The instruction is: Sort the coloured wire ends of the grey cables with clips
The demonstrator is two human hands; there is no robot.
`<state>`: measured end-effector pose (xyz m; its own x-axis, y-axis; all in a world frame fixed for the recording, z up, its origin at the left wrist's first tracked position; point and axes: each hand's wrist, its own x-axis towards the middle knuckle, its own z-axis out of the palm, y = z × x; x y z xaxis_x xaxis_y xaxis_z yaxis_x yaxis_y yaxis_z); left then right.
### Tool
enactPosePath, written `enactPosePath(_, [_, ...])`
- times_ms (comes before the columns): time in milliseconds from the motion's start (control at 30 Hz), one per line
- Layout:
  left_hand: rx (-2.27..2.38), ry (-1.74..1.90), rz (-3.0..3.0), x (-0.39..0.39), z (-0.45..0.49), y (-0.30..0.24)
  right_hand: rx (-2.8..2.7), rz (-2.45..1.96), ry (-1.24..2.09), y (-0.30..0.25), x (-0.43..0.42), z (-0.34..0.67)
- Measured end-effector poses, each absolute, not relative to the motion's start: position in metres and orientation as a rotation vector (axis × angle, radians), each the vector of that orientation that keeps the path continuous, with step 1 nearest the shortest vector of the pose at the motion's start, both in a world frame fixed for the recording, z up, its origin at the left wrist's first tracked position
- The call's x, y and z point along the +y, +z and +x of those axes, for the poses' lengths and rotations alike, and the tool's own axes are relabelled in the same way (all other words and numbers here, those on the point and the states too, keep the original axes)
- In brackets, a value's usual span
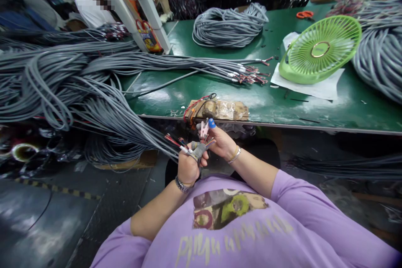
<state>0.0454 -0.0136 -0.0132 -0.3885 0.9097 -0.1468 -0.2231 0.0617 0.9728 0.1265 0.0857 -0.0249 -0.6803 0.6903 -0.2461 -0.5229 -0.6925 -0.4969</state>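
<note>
Just off the table's front edge, my left hand (188,166) is closed around grey cables (163,140), with a grey wrap on its thumb. Thin coloured wires (172,139) fan out from the cable ends above that hand. My right hand (222,141), a blue cover on its thumb tip, is closed beside these ends. Between the hands, a small pale pink piece (204,129) stands up by the blue tip; its kind is unclear. What the right fingers pinch is hidden. A taped wooden block (230,110) with red and black cords lies at the table edge, just beyond.
Long grey cable bundles (47,75) cover the left side; their stripped ends (248,74) lie mid-table. A cable coil (229,27), a green fan (320,50) and orange-handled scissors (304,14) rest on the green table (264,109). Two other people work beyond.
</note>
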Motion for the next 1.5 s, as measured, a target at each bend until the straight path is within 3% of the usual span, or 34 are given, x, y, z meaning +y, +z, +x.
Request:
enactPosePath(867, [1.367, 1.516, 0.781, -0.034, 0.039, -0.012, -0.771, -0.503, 2.529, -0.042, 0.078, 0.164])
enactPosePath(1267, [1.484, 1.475, 0.901, -0.037, 0.040, -0.020, -1.362, -0.645, 2.206, -0.013, 0.064, 0.167])
enactPosePath(1500, [1.496, 1.441, 0.908, -0.035, 0.039, -0.022, -1.298, -0.716, 2.125, -0.011, 0.058, 0.162])
